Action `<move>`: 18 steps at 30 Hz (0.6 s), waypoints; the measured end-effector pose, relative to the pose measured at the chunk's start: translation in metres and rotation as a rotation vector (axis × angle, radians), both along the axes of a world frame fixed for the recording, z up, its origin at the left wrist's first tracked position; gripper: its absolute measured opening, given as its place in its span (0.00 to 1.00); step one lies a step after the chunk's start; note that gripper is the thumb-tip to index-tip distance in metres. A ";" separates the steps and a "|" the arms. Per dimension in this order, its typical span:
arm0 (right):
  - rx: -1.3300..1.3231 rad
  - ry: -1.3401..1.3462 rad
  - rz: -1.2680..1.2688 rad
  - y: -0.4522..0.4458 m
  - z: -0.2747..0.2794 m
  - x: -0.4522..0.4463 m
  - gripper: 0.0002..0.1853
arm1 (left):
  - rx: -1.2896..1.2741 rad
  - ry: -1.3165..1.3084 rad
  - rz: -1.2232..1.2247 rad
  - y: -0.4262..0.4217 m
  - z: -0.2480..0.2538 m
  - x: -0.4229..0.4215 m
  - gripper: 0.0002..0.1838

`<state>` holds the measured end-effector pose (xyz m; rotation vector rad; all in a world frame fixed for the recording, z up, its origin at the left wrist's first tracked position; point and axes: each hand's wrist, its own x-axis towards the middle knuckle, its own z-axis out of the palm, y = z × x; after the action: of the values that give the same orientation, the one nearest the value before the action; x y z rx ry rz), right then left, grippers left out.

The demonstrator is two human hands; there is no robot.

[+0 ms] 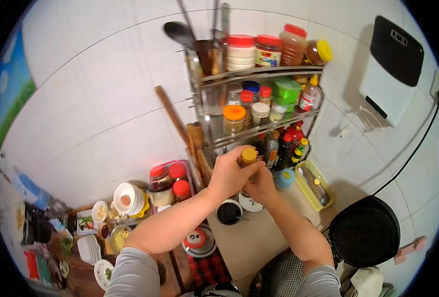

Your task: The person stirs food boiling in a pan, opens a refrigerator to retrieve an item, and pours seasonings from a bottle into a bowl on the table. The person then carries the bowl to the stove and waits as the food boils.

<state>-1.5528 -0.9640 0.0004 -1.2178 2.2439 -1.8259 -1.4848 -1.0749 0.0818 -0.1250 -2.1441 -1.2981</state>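
Both my hands are closed around a small bottle with a yellow cap (249, 155), held upright in front of the lower shelf. My left hand (228, 171) wraps it from the left, near the cap. My right hand (262, 185) grips it lower down from the right, so most of the bottle's body is hidden. Just below my hands, on the counter (251, 242), a white bowl of dark liquid (229, 213) has a spoon in it. Beside that bowl, a white dish (250, 203) is partly covered by my right hand.
A metal rack (259, 130) holds several jars and bottles. To the right are a yellow tray (314, 185) and a black pan (365, 231). Stacked white bowls (129, 199), red-lidded jars (181, 189) and a red-and-white lidded container (195, 238) stand left of my arms.
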 end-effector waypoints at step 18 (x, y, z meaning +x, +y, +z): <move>0.363 -0.158 0.554 -0.087 0.010 0.323 0.21 | -0.624 -0.503 -0.034 -0.129 0.022 0.374 0.21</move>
<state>-1.2300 -1.0507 0.0103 -1.3769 1.7982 -1.2063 -1.1110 -1.2040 0.1033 -0.0934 -2.9344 -0.6720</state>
